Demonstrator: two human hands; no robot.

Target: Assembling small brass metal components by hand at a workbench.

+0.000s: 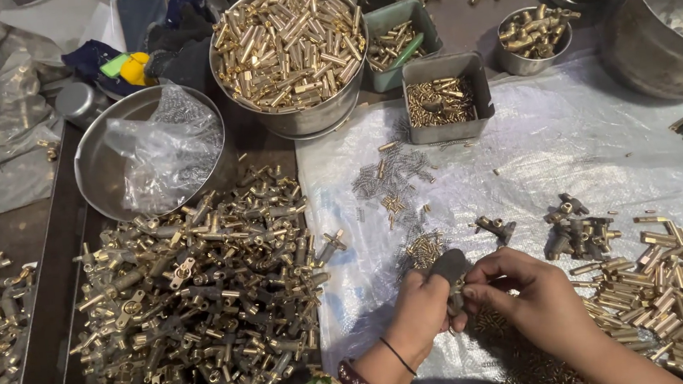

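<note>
— What do the hands hold?
— The left hand (422,312) and right hand (523,295) meet; their fingers (482,287) are closed around a small dark metal part (454,296), above the plastic sheet (567,139) on the table.
— And nearby?
— A heap of brass fittings (202,295) lies to the left.

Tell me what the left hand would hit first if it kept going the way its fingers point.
The left hand points up and right, away from the person, with the right hand close alongside. Straight on, it would probably first meet the small heap of brass pins on the plastic sheet; depth is hard to judge.
</note>
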